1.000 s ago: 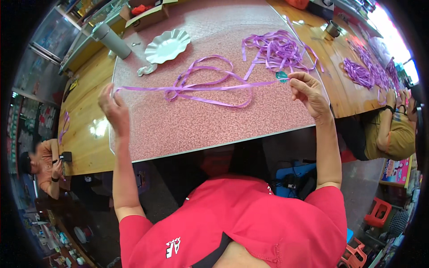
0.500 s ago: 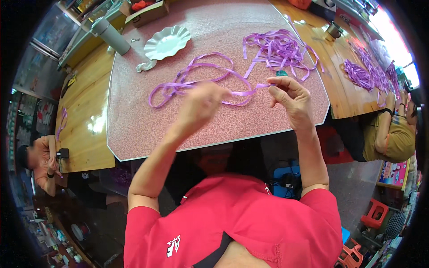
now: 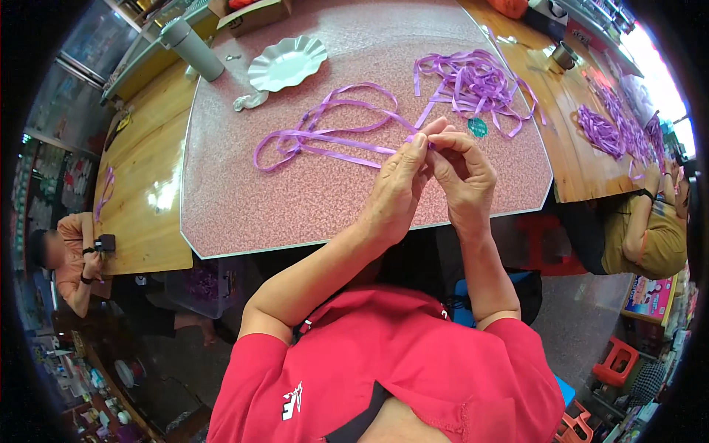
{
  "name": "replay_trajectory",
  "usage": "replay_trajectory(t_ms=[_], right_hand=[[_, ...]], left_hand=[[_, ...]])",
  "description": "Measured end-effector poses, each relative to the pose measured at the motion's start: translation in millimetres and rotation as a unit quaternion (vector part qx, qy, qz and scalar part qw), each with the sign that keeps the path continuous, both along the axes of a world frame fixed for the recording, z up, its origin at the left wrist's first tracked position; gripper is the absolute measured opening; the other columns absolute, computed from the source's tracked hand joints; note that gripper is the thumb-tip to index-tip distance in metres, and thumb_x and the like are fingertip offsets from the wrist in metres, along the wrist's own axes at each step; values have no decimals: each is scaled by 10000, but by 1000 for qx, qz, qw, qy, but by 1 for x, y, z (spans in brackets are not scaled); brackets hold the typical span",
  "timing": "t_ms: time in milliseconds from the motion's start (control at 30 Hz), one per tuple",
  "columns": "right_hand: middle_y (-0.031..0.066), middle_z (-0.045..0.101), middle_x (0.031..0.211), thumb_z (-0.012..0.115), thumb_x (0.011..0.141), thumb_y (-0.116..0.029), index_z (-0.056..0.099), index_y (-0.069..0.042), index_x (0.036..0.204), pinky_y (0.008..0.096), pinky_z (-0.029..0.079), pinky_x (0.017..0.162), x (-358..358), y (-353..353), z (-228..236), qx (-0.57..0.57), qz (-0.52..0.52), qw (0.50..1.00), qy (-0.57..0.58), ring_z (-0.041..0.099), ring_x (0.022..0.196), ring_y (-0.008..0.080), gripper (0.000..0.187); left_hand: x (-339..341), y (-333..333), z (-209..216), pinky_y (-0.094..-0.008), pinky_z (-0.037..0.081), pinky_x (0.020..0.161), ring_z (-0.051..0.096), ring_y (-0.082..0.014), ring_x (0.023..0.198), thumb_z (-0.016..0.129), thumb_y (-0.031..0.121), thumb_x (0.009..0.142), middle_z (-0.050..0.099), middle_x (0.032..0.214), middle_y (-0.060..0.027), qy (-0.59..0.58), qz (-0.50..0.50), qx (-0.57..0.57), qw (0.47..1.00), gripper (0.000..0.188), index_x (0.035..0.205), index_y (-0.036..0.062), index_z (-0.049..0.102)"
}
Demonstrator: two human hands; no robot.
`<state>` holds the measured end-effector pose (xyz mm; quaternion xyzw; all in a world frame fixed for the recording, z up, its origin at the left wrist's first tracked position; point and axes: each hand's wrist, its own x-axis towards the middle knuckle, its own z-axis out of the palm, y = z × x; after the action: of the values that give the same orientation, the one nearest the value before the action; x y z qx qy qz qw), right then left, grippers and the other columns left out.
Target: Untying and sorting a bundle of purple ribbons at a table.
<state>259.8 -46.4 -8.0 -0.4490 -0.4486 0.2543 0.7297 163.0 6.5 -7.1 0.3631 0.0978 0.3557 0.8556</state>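
Observation:
My left hand (image 3: 397, 181) and my right hand (image 3: 464, 173) meet above the near part of the pink speckled table (image 3: 295, 207). Between their pinched fingertips is a purple ribbon (image 3: 347, 156). The rest of that ribbon trails left across the tabletop in loose loops, with a knot or crossing near its left end. Fingers hide the exact spot where the ribbon is pinched. Beyond my right hand lies a tangled heap of purple ribbon (image 3: 473, 85), with a small green round tag (image 3: 478, 128) at its near edge.
A white scalloped plate (image 3: 286, 63) and a crumpled white wrapper (image 3: 249, 101) lie at the far left, near a grey tumbler (image 3: 192, 49). More purple ribbon (image 3: 600, 133) and a metal mug (image 3: 564, 55) are on the right wooden table. One person sits at each side.
My left hand has moved right to join my right hand at the ribbon, and its fingers now pinch there. The view has shifted slightly.

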Motion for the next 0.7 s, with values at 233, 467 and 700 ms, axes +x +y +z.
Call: replay_trajectory(t_ms=[233, 467, 700], right_hand=[[58, 573, 1142, 668, 880, 50, 624, 5, 1076, 241, 485, 869, 2, 2, -12, 60, 14, 993, 100, 579, 1005, 107, 205], [57, 557, 1182, 653, 889, 50, 620, -7, 1078, 250, 469, 875, -2, 5, -20, 52, -7, 996, 70, 559, 992, 113, 201], [132, 541, 1312, 539, 980, -49, 601, -65, 1151, 393, 444, 1016, 14, 4, -22, 156, 97, 960, 211, 545, 1192, 245, 183]], left_hand=[[-3, 3, 3, -348, 323, 1121, 461, -198, 1292, 372, 365, 1052, 466, 1426, -146, -71, -4, -82, 994, 556, 1438, -35, 363], [2, 2, -7, -361, 299, 1136, 457, -200, 1298, 376, 373, 1047, 483, 1430, -129, -49, 5, -18, 999, 512, 1383, -2, 469], [-9, 17, 0, -393, 356, 1081, 531, -227, 1228, 379, 336, 1049, 589, 1309, -121, -74, 23, -133, 988, 412, 1281, 42, 550]])
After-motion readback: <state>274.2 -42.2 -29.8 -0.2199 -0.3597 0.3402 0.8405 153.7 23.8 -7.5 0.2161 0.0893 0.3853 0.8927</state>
